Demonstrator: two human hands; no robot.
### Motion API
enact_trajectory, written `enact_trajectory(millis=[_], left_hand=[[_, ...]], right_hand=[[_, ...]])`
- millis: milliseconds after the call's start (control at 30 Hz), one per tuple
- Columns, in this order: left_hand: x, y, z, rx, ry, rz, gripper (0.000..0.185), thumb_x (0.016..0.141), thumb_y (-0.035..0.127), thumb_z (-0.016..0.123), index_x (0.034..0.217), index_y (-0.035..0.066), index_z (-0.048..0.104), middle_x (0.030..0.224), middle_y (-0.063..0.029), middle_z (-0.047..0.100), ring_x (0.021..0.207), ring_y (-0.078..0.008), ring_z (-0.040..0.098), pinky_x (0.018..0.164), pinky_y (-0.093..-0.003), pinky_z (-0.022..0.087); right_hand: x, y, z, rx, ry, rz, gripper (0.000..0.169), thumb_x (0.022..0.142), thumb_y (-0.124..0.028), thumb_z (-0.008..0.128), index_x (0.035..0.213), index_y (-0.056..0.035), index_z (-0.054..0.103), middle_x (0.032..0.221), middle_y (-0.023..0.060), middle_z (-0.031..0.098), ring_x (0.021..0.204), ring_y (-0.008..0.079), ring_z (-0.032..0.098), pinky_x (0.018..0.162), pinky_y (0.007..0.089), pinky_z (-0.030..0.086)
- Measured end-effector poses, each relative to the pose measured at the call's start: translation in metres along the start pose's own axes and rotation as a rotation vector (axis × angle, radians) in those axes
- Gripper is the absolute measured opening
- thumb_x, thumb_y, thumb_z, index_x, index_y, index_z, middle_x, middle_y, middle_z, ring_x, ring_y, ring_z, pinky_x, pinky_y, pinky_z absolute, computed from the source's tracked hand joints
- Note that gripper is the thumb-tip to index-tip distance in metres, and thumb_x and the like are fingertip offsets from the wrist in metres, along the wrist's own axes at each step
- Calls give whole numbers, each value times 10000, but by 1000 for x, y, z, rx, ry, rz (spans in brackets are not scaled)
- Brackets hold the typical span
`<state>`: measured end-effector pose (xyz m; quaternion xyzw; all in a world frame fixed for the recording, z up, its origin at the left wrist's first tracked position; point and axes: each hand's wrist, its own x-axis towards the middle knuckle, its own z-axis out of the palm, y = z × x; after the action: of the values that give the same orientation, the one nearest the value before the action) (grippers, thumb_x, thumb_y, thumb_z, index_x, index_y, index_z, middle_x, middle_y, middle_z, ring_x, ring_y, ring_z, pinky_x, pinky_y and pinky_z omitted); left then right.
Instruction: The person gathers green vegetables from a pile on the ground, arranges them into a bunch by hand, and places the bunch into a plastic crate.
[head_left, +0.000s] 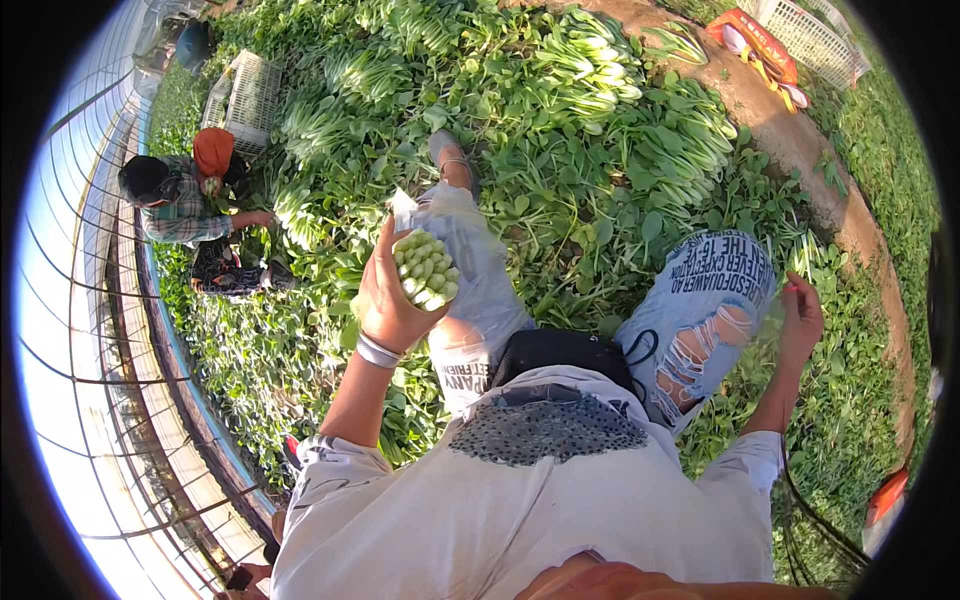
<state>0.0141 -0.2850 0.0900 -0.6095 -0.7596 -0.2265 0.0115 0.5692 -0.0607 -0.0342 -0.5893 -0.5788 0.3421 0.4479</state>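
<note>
A tight bunch of leafy greens (426, 270) is in my left hand (394, 296), its pale cut stem ends facing up toward me. The leaves of the bunch are hidden beneath the stems. Clear plastic (472, 247) shows beside the bunch and over my left leg; whether it wraps the bunch I cannot tell. Off to the right, past my knee in ripped jeans (697, 322), is my right hand (802, 315) with its fingers curled together. A small pink-red spot shows at its fingertips, too small to identify. Low green plants lie below that hand.
Cut greens lie in piles ahead (592, 67) and at right (679, 150). A dirt path (802, 150) curves along the right, with an orange bag (757, 56) and white crate (810, 37). Left, a co-worker (180, 195) crouches near another crate (244, 101), beside the greenhouse frame (112, 300).
</note>
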Motion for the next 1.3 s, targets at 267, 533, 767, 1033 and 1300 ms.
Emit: enact_trajectory(millis=[267,533,767,1033,1300], left_hand=[[1,-18,9,-191,107,146,1185,599,218,922,1579,-26,302,1382,-181,609,1134,-369,649,972,-435,536],[-18,-36,10,-317,144,77,1274,540,122,850,1634,-6,209,1502,-209,527,1089,-406,631,963,-448,538],[-14,-23,12,-400,178,9,1075,634,126,846,1586,75,350,1268,-175,657,1088,-387,646,959,-453,535],[6,-34,8,-444,155,142,1323,569,170,918,1644,-22,169,1568,-188,492,1216,-381,635,1018,-437,519],[-2,-47,17,-544,151,27,1374,586,227,975,1648,-12,137,1619,-278,379,1214,-356,661,1036,-435,549]], right_hand=[[-50,-292,347,131,-898,-785,336,932,93,637,1202,-62,764,946,60,634,824,156,659,739,287,545],[-115,-290,398,192,-860,-667,400,924,128,589,1227,-72,758,997,65,631,920,173,667,820,304,557],[-107,-297,374,946,-989,120,188,948,22,664,1017,-57,508,983,70,614,983,190,612,979,340,453],[-98,-232,376,396,-922,-337,320,1090,-341,533,972,-46,571,791,1,534,760,113,514,711,310,450],[-96,-230,367,322,-1243,400,585,1077,-556,450,682,-126,495,627,-8,503,614,159,614,487,278,449]])
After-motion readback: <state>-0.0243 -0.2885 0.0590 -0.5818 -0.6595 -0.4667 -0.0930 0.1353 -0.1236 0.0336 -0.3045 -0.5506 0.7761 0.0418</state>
